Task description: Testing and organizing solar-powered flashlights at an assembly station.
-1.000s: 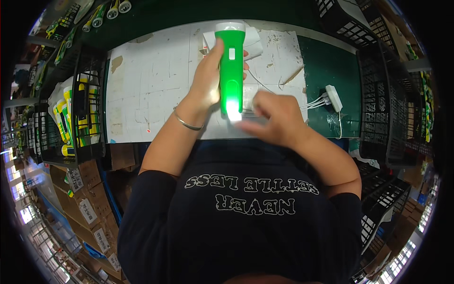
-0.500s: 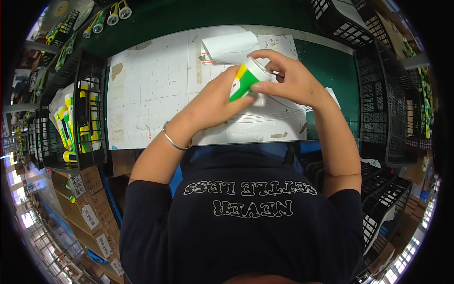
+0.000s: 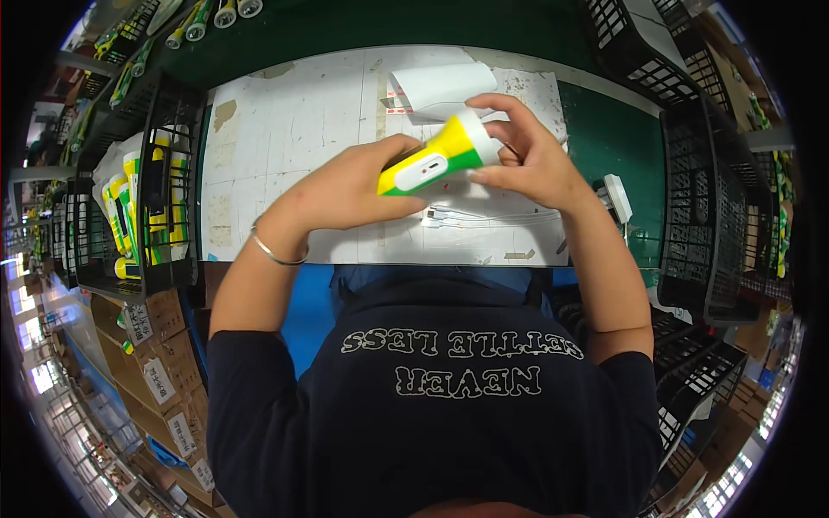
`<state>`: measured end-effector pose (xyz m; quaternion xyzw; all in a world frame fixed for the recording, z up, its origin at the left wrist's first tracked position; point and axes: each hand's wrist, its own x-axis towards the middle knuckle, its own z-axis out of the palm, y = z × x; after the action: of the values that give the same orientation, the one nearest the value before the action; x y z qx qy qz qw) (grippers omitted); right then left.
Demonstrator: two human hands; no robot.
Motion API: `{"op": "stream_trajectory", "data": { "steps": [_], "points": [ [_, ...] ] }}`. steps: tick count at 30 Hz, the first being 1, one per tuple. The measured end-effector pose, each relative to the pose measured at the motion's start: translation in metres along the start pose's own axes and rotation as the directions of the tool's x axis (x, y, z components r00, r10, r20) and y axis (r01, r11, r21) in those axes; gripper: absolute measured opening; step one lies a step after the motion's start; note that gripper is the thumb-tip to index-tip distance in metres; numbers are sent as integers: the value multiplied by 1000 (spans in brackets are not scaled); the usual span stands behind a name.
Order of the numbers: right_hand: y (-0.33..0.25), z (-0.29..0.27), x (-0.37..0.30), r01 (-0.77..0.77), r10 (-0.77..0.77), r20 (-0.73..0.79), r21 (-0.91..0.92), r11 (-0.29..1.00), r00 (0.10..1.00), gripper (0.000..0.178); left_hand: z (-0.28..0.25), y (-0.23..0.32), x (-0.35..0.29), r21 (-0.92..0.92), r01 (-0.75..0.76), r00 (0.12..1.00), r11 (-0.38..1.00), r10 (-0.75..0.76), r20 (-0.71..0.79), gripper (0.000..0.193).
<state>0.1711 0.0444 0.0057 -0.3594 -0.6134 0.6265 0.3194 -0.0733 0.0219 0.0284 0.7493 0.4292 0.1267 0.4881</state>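
Observation:
A yellow and green flashlight (image 3: 458,142) with a white head rim and a white oval switch panel is held over the white work surface (image 3: 298,112). My left hand (image 3: 341,186) is closed round its narrow handle end, fingers partly hidden behind it. At the wide head end, my right hand (image 3: 540,164) curls its thumb and fingers about the white rim. White cables (image 3: 488,217) with plugs lie on the surface just below the flashlight. Beyond it rests a curled white sheet (image 3: 445,89).
A black crate (image 3: 164,259) with several similar flashlights stands at the left. More black crates (image 3: 708,198) line the right side. By my right forearm is a white octagonal piece (image 3: 617,198). Several flashlights (image 3: 197,30) sit on the green table at the far left.
The flashlight has swung closer to level and shows its switch panel and more of its handle. My left hand has moved left, and the cable plugs have come into view.

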Motion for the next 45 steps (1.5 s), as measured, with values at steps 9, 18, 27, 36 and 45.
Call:
{"op": "stream_trajectory", "data": {
  "steps": [9,18,27,36,45],
  "points": [
    [63,22,28,-229,-203,-350,-862,452,914,28,34,-34,21,-344,68,940,936,-175,-291,67],
    [24,10,9,-56,27,-208,-133,990,978,22,47,-34,31,-195,-61,920,979,-20,-390,65],
    [31,3,3,-163,150,-240,-35,986,959,23,59,-25,36,156,-19,861,988,95,-499,65],
    [23,13,-2,-269,311,-301,173,947,902,21,63,-15,33,335,36,790,942,178,-587,61],
    [33,15,2,-149,159,-401,56,987,902,22,67,-11,41,295,60,797,953,132,-589,63]
  ]
}}
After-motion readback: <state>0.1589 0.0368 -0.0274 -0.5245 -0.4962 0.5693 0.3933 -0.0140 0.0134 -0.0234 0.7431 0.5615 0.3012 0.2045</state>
